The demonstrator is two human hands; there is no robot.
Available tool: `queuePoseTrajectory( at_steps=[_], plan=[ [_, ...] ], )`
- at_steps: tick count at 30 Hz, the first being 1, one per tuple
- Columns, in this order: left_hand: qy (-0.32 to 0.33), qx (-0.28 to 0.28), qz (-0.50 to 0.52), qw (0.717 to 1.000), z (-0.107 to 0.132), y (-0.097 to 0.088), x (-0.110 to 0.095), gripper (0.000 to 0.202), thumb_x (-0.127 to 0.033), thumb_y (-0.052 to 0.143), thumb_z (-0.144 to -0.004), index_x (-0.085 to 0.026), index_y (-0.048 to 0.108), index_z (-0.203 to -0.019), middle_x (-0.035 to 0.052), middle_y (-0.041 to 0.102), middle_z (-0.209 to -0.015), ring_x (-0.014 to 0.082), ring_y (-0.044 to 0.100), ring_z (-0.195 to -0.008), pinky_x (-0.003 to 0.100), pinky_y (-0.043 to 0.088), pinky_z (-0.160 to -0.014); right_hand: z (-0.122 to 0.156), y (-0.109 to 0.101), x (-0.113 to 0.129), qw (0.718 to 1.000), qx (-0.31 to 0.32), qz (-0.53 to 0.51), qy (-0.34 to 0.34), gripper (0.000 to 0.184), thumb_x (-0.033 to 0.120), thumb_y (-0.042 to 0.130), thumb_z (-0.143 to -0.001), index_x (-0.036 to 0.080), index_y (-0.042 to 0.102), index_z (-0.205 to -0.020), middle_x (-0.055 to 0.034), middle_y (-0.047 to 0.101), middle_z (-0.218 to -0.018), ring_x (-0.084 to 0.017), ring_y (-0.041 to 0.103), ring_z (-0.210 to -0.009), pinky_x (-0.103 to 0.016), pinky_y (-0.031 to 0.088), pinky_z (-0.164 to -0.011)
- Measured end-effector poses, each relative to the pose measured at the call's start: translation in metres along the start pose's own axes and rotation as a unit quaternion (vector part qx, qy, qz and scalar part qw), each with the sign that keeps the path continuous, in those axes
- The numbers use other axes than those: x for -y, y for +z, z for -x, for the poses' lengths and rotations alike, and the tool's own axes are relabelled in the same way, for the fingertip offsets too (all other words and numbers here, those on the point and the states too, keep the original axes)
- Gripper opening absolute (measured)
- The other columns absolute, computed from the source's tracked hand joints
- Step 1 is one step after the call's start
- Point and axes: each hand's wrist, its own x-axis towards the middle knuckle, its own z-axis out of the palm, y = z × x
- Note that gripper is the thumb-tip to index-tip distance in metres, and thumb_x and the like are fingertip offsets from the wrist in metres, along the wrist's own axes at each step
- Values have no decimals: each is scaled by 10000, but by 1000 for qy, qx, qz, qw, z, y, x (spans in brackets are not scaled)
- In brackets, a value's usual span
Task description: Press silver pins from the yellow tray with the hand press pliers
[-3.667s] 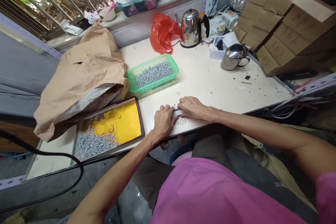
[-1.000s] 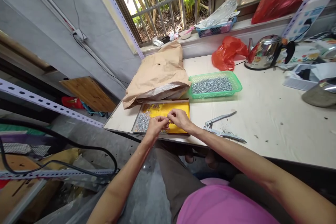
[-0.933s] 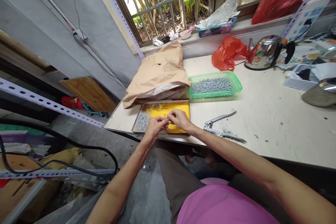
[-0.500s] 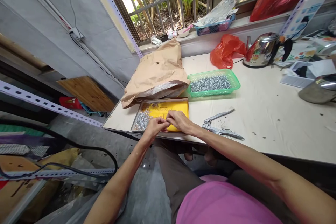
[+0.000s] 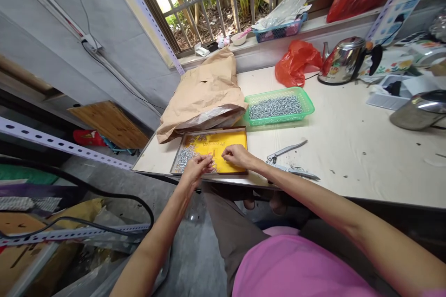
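A shallow tray with a yellow bottom (image 5: 232, 139) lies at the table's front edge. Small silvery metal pieces (image 5: 185, 157), like pins or screws, are heaped in its left part. Over that heap's right side is my left hand (image 5: 198, 167), thumb and fingers pinched together; whatever they hold is too small to make out. My right hand (image 5: 238, 155) hovers above the yellow bottom, its fingers curled and closed, their contents hidden. A gap separates the two hands. Behind the tray, a green plastic basket (image 5: 308, 106) contains many similar metal pieces (image 5: 275, 107).
Grey-handled pruning shears (image 5: 289, 148) lie spread to the right of the tray. A big brown paper sack (image 5: 209, 88) stands behind it. Farther right are a red plastic bag (image 5: 296, 62), a steel kettle (image 5: 343, 62) and a grey-white tray (image 5: 388, 95).
My hands were together above the tray and have moved apart, the left one going left and down toward the heap. The whole view has shifted slightly.
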Motion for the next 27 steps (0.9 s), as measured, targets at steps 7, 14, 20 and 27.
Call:
queuePoseTrajectory(
  at_steps=[7, 14, 20, 27],
  plan=[
    [26, 82, -86, 993, 33, 63, 12, 407, -355, 819, -579, -107, 667, -864, 29, 682, -717, 104, 601, -541, 246, 532, -565, 50, -72, -24, 989, -28, 121, -78, 227, 196, 548, -883, 149, 676, -1065, -106, 652, -1054, -179, 608, -951, -299, 453, -865],
    [-39, 176, -165, 970, 27, 140, 38, 286, -383, 745, -693, -119, 639, -723, -35, 545, -472, 54, 443, -335, 172, 343, -357, 168, -128, -53, 969, -11, 247, 10, 236, 238, 448, -955, 176, 663, -1029, -89, 611, -978, -175, 598, -890, -287, 476, -785],
    [-60, 202, -229, 951, 13, 156, 47, 298, -356, 728, -701, -134, 580, -570, -44, 480, -399, 26, 350, -306, 157, 241, -322, 198, -133, -55, 953, -26, 292, 75, 226, 210, 445, -957, 186, 668, -990, -81, 589, -927, -173, 568, -848, -275, 452, -737],
    [-119, 184, -285, 933, 9, 160, 44, 280, -330, 749, -661, -153, 560, -555, -52, 477, -375, 35, 358, -295, 163, 245, -326, 193, -132, -63, 950, -29, 303, 71, 219, 199, 453, -957, 176, 663, -897, -73, 591, -879, -170, 546, -817, -276, 402, -700]
  ],
)
